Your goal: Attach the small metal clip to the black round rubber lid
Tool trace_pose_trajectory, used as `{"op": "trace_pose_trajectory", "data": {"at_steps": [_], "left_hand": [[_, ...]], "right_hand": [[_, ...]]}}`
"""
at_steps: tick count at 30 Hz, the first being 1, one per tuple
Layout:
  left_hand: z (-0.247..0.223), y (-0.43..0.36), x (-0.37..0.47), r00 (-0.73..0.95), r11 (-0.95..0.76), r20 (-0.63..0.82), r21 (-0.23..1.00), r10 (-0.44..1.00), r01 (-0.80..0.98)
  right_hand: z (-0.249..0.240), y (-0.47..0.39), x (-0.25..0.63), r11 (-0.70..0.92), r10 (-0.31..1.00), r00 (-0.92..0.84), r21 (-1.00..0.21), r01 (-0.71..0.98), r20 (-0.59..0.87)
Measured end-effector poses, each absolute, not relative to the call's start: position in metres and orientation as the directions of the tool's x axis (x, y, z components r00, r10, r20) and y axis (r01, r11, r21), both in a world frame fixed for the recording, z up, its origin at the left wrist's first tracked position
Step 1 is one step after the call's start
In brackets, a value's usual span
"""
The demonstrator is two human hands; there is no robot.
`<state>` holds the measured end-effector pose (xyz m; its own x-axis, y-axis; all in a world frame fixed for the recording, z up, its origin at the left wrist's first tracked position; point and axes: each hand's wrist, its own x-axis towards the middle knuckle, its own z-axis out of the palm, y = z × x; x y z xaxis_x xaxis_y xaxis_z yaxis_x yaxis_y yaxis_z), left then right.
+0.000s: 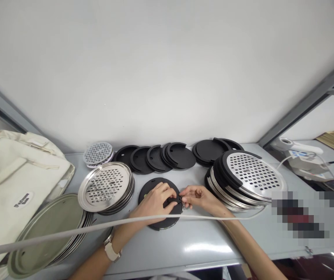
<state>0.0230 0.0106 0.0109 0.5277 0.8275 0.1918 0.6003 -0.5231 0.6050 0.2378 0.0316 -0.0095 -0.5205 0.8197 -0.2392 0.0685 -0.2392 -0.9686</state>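
A black round disc (161, 224) lies on the grey table in front of me, with small slots near its edge. My left hand (159, 198) rests over it, its fingers curled and gripping near the disc's right side. At that same edge my right hand (197, 198) is closed in a pinch, thumb against fingertips. A small shiny bit shows just under the right fingertips, too small to name. On the left side stands a stack of perforated metal discs (105, 186). To the right, another perforated silver disc (253, 175) tops a pile of black and metal rounds.
Black round trays (181, 156) line the wall, beside small perforated discs (98, 153). Greenish round plates (47, 233) and a cream cloth bag (18, 175) occupy the left. A white cable (120, 222) crosses above my forearms. A white handheld device (301, 147) sits far right.
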Motion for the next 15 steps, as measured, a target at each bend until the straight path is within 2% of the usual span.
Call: {"op": "trace_pose_trajectory", "data": {"at_steps": [6, 15], "left_hand": [[0.002, 0.006, 0.034, 0.420, -0.456, 0.207, 0.586, 0.884, 0.670], [0.002, 0.004, 0.040, 0.392, -0.444, 0.216, 0.533, 0.894, 0.720]], "right_hand": [[-0.015, 0.032, 0.232, -0.152, 0.888, -0.431, -0.986, 0.061, -0.164], [-0.021, 0.034, 0.220, -0.015, 0.920, -0.386, -0.989, 0.145, -0.070]]}}
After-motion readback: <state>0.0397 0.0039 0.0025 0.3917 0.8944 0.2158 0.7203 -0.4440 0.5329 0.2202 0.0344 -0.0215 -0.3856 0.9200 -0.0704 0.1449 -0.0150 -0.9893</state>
